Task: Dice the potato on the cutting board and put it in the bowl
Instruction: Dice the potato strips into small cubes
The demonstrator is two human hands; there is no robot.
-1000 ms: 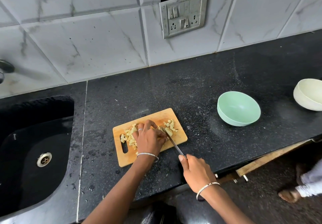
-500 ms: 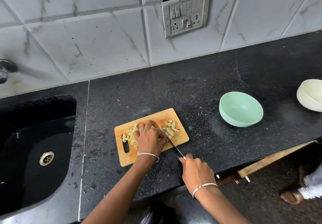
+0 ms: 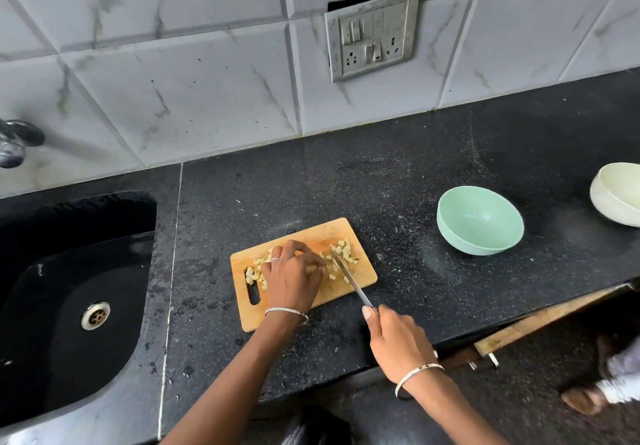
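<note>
Head view: diced potato (image 3: 254, 271) lies heaped just left of the left hand (image 3: 294, 278), whose curled fingers pin another piece of it to the cutting board (image 3: 363, 273). Just right of those fingers the knife (image 3: 349, 278) rests its blade among more cubes, handle gripped by the right hand (image 3: 398, 344). Well right of both hands sits the green bowl (image 3: 460, 243), empty. The cubes look light, firm and damp, probably slippery. Scooping with a cupped palm against the blade's flat should hold better than pinching.
</note>
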